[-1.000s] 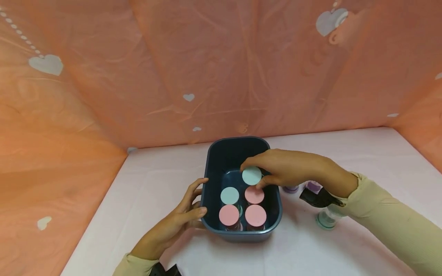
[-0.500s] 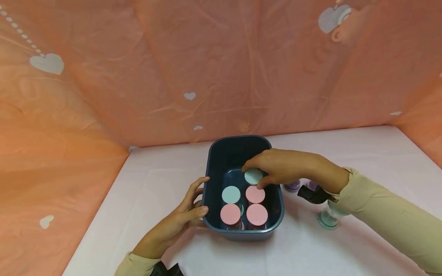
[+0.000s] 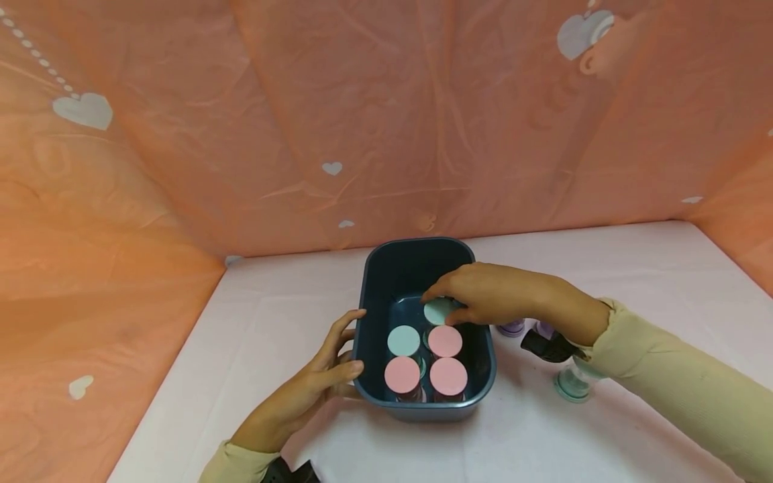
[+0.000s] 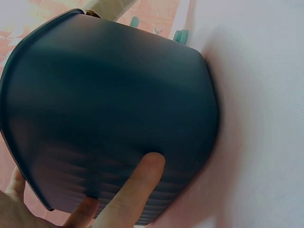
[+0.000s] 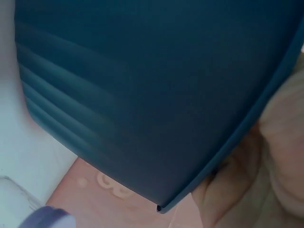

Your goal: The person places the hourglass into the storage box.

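Observation:
A dark blue plastic bin (image 3: 423,405) stands on the white cloth. My left hand (image 3: 308,389) rests against its left side, fingers spread; in the left wrist view, straight fingers (image 4: 137,185) press the outer wall. Reaching over the right rim, my right hand (image 3: 492,292) holds a jar with a mint lid (image 3: 437,311) between thumb and fingers inside the bin. Nearer stand another mint-lidded jar (image 3: 403,341) and three pink-lidded jars (image 3: 449,376). The right wrist view shows the bin's outer wall (image 5: 142,95) and part of the palm; the fingertips are hidden there.
Right of the bin, a clear jar with a mint base (image 3: 574,384) lies partly under the right forearm. Purple jars (image 3: 512,327) sit beside the bin, partly hidden by the right wrist. An orange heart-print curtain (image 3: 386,134) closes off the back and sides.
In the last half second, my right hand and the mint-lidded jar have shifted slightly left and down inside the bin. My left hand stays against the bin's side.

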Demonstrator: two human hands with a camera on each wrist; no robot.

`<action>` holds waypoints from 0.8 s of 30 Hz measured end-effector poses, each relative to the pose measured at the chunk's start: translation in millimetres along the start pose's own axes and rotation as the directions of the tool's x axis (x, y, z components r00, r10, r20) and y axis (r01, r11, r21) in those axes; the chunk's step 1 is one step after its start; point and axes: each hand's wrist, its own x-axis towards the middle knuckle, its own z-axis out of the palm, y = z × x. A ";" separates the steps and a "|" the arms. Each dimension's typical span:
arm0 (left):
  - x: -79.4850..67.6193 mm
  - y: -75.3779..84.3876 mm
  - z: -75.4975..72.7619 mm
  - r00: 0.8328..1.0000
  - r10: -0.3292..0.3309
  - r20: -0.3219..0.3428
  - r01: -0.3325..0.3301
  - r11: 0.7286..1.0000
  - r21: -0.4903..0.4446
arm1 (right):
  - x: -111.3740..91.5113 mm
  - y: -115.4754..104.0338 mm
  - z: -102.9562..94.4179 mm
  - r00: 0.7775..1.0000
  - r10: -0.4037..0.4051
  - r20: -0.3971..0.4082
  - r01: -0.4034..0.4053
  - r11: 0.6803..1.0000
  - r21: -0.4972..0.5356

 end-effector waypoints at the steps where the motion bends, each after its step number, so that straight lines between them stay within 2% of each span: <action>1: 0.0 0.0 -0.1 1.000 0.000 0.001 0.000 1.000 -0.001 | -0.3 -0.1 0.5 1.000 0.002 -0.004 -0.002 1.000 0.001; 13: -0.1 -0.6 0.9 1.000 0.005 -0.003 -0.005 1.000 0.000 | -9.0 -1.0 1.1 0.999 -0.014 -0.034 0.015 1.000 0.013; 24: -1.3 1.0 0.7 1.000 0.009 0.008 -0.009 1.000 0.006 | -62.4 -2.6 -8.4 0.983 0.035 -0.181 -0.021 0.997 0.081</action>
